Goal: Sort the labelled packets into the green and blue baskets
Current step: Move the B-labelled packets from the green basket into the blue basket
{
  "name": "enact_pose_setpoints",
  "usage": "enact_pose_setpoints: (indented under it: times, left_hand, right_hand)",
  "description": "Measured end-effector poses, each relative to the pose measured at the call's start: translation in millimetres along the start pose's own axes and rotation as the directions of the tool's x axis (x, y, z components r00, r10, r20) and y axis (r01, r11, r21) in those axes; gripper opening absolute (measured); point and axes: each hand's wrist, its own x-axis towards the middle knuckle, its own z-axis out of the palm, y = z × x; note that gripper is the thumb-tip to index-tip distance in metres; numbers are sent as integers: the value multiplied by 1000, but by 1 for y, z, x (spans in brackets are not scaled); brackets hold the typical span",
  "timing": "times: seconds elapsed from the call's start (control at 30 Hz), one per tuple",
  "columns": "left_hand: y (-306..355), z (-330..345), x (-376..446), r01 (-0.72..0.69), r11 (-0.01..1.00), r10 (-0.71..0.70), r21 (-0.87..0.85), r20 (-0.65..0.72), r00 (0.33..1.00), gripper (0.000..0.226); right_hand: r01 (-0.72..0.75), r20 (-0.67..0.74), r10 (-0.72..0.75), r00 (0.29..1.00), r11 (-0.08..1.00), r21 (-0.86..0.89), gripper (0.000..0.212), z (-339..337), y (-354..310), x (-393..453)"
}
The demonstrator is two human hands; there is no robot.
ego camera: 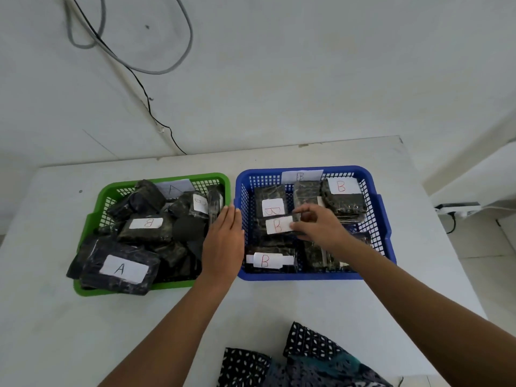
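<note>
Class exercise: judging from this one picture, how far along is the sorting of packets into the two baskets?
Done: several B packets lie in the blue basket. In hand: the right hand pinches a B packet there; the left hand is flat between the baskets. Left: the green basket holds a stray B packet beside an A packet.

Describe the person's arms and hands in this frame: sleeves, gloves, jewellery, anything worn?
Both forearms are bare up to the frame edge, with no sleeves in view. The left hand and right hand wear no gloves, and no rings, watch or bracelets show on fingers or wrists. The only clothing visible is dark patterned fabric with white dots and teal patches at the bottom edge.
</note>
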Motion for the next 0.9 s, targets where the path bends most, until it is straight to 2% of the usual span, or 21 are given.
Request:
enact_pose_setpoints:
  times: [0.1, 0.23, 0.4, 0.5, 0.63, 0.77, 0.9]
  left_hand:
    - [-9, 1, -5, -72, 995, 76, 68, -67, 995, 55]
    - [-6, 6, -8, -78, 990, 84, 114, -51, 995, 52]
    - [-7, 4, -8, -73, 996, 76, 52, -58, 995, 51]
    - [-12, 1, -9, -77, 995, 71, -69, -84, 994, 50]
    - [-30, -11, -15, -60, 965, 31, -257, -113, 993, 46]
    - [-62, -30, -16, -53, 971, 6, -234, -196, 981, 43]
    - [-98, -50, -19, 34, 985, -72, -172, -218, 973, 44]
  right_hand:
    - [72, -22, -82, 996, 952, -299, 28, 10, 10, 3]
    - [146, -20, -171, 985, 889, -433, 30, 20, 17, 2]
    - [222, 56, -237, 970, 767, -601, 32, 28, 19, 0]
    - [257, 82, -266, 961, 732, -631, 38, 33, 18, -4]
    - [271, 35, -319, 947, 738, -618, 39, 40, 8, -5]
    - [374, 59, -439, 897, 679, -632, 34, 61, -15, 0]
    - [497, 160, -533, 831, 582, -644, 36, 100, -44, 5]
